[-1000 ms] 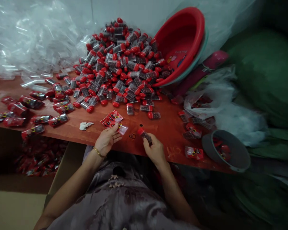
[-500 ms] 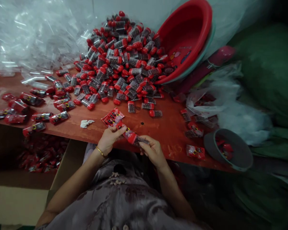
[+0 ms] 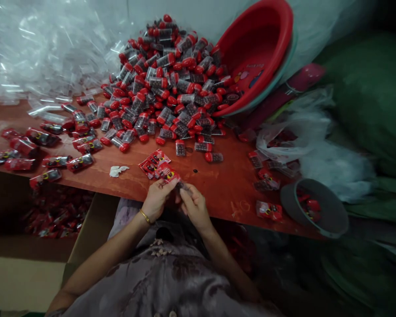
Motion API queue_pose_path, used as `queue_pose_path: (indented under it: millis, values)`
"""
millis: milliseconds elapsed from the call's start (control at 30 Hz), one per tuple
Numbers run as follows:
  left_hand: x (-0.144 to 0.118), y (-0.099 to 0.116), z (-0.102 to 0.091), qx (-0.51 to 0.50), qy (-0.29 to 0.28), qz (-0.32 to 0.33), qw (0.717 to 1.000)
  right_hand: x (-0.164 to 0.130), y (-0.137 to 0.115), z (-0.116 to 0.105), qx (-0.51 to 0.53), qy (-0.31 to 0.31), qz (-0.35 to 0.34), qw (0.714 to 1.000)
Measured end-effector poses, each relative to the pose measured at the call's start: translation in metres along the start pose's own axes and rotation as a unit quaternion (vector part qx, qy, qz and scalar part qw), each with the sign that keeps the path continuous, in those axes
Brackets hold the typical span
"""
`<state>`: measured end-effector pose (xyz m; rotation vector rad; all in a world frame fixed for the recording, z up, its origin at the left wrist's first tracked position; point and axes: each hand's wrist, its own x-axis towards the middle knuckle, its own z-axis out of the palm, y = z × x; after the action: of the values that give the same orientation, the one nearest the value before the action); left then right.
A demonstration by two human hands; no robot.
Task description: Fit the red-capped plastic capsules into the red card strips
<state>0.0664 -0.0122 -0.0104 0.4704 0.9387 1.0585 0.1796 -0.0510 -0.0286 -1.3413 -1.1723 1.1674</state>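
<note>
Just above the table's front edge, my left hand [image 3: 155, 199] pinches a red printed wrapper [image 3: 170, 175] between thumb and fingers. My right hand [image 3: 194, 206] is closed beside it, gripping the dark see-through end of a small candy tube [image 3: 182, 187]; much of this tube is hidden by fingers and wrapper. A few flat red wrappers [image 3: 152, 164] lie on the table directly behind my left hand. Beyond them rises a large heap of clear tubes with red caps and dark contents [image 3: 158, 88]. Several wrapped tubes [image 3: 81, 162] lie to the left.
Clear empty tubes [image 3: 46, 53] are piled at the back left. A red basin [image 3: 270, 75] leans against the heap. On the right stand a grey bowl [image 3: 333, 215] and a plastic bag [image 3: 290, 136]. Below the table's left edge, an open carton [image 3: 82, 237] contains wrapped pieces.
My hands have come closer together, the right moving left and the left slightly right. Less of the tube and its red cap shows between them now.
</note>
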Motion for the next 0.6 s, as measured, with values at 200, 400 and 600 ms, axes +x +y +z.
queue_pose_path:
  millis: [200, 400, 600]
  values:
    - [0.002, 0.013, -0.002, 0.042, -0.013, -0.055, 0.998, 0.006, -0.001, 0.009, 0.092, -0.095, 0.039, 0.99]
    - [0.004, 0.027, -0.004, 0.003, -0.003, -0.035, 0.999, 0.009, -0.001, 0.009, 0.089, -0.069, 0.013, 0.994]
    - [-0.002, 0.024, -0.007, 0.055, -0.067, -0.069, 0.994, 0.016, -0.004, 0.025, 0.06, -0.041, -0.005, 0.997]
